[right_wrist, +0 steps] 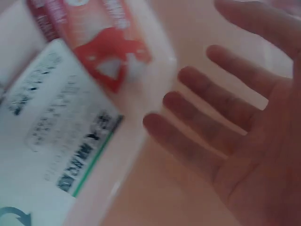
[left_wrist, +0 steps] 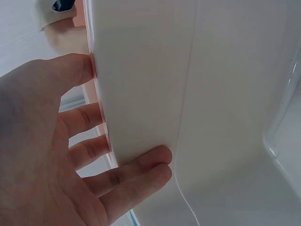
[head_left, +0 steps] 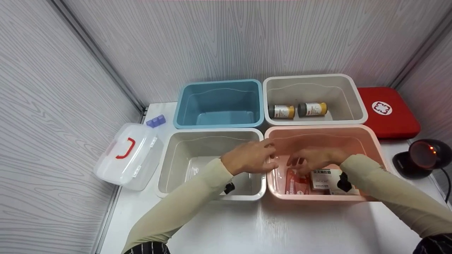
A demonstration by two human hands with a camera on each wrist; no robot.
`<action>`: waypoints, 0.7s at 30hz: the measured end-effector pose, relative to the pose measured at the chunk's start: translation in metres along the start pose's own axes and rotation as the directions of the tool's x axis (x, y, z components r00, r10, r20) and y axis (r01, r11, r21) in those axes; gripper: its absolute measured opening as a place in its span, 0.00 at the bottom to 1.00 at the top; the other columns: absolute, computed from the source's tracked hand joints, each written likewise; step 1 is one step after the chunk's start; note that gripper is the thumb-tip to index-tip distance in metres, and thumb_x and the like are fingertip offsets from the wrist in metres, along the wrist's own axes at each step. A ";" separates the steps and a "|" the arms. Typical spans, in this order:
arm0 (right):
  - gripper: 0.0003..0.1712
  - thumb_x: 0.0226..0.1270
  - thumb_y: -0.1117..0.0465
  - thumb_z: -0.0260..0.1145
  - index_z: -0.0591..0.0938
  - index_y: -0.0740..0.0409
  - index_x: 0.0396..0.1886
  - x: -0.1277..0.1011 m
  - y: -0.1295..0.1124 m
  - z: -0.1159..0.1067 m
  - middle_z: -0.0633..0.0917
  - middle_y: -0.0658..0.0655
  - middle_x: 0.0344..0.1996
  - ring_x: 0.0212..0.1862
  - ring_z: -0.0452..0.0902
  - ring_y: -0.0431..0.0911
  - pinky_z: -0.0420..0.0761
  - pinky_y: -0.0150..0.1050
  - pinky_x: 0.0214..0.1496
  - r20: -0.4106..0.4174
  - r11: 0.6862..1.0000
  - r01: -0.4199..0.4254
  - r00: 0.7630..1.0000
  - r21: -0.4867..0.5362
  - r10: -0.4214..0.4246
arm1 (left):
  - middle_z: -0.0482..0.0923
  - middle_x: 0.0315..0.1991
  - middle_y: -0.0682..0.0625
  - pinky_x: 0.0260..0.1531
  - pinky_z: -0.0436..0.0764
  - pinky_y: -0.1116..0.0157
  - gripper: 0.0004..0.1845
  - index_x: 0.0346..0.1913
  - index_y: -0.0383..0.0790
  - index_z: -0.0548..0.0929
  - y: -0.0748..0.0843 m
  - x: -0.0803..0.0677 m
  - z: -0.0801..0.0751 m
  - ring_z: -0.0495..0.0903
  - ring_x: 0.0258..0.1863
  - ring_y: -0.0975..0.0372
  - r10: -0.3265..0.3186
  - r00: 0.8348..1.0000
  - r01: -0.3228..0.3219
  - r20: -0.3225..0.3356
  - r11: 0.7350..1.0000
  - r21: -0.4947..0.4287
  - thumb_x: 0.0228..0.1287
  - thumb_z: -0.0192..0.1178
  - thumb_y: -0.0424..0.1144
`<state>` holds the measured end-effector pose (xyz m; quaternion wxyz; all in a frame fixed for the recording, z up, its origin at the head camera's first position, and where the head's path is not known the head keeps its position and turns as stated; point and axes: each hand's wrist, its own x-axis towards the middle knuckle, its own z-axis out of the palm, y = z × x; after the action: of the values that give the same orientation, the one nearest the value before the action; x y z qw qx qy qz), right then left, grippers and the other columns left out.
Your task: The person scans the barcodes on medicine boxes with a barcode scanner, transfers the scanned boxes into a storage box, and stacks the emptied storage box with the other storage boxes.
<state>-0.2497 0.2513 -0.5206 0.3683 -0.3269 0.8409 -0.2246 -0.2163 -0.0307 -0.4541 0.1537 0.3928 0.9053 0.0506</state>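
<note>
Head view, left hand (head_left: 251, 156): fingers stretched out and holding nothing, laid over the shared rims where the near white bin (head_left: 176, 162) meets the pink bin (head_left: 367, 139).
Head view, right hand (head_left: 312, 160): inside the pink bin, fingers spread and slack, hovering just above a red-and-white packet (head_left: 296, 183) and a white box (head_left: 322, 179); contact cannot be told.
Head view, surroundings: blue bin (head_left: 219, 102) and far white bin (head_left: 314, 98) stand behind, the latter holding two yellow-labelled bottles (head_left: 298, 110). The four bins sit rim to rim; bare white table (head_left: 268, 229) lies in front.
Left wrist view, left hand (left_wrist: 70, 155): fingers straight, fingertips (left_wrist: 157, 157) pressed on the white bin wall (left_wrist: 155, 80), nothing gripped.
Right wrist view, right hand (right_wrist: 244, 122): palm open, fingers (right_wrist: 207, 113) splayed and apart, empty, beside the packet (right_wrist: 101, 42) and the box (right_wrist: 56, 136) on the pink floor; blurred.
</note>
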 end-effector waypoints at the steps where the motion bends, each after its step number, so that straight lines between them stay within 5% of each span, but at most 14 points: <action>1: 0.30 0.73 0.51 0.73 0.82 0.57 0.70 0.003 0.000 0.003 0.84 0.63 0.64 0.65 0.81 0.59 0.81 0.62 0.67 0.028 1.000 -0.018 0.999 -0.012 0.018 | 0.72 0.76 0.48 0.62 0.85 0.54 0.24 0.62 0.46 0.82 0.000 0.000 0.000 0.84 0.59 0.51 0.000 1.000 0.000 0.001 1.000 -0.004 0.80 0.53 0.59; 12: 0.35 0.63 0.56 0.80 0.81 0.51 0.70 0.017 0.006 0.018 0.82 0.56 0.47 0.47 0.75 0.47 0.76 0.44 0.50 0.035 0.982 -0.059 0.997 -0.177 0.066 | 0.72 0.76 0.48 0.63 0.84 0.55 0.23 0.61 0.45 0.82 -0.001 -0.001 0.001 0.84 0.60 0.51 0.009 1.000 -0.009 -0.014 1.000 -0.001 0.80 0.52 0.58; 15: 0.33 0.61 0.62 0.78 0.81 0.51 0.67 0.018 0.008 0.020 0.80 0.57 0.42 0.43 0.73 0.45 0.74 0.41 0.46 0.026 0.986 -0.068 0.997 -0.153 0.072 | 0.72 0.77 0.47 0.66 0.83 0.54 0.23 0.61 0.45 0.83 -0.001 -0.001 0.002 0.84 0.63 0.50 0.019 1.000 -0.018 -0.024 1.000 0.011 0.80 0.52 0.57; 21: 0.27 0.63 0.65 0.78 0.82 0.50 0.61 0.017 0.010 0.010 0.84 0.54 0.46 0.47 0.81 0.47 0.83 0.45 0.48 -0.036 0.988 -0.010 0.999 -0.157 0.005 | 0.72 0.78 0.46 0.67 0.83 0.53 0.25 0.63 0.44 0.82 -0.001 0.000 0.002 0.84 0.63 0.49 0.021 0.999 -0.021 -0.024 1.000 0.015 0.81 0.52 0.58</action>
<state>-0.2544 0.2447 -0.5413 0.3272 -0.3478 0.8635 -0.1620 -0.2168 -0.0315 -0.4566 0.1393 0.4027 0.9033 0.0500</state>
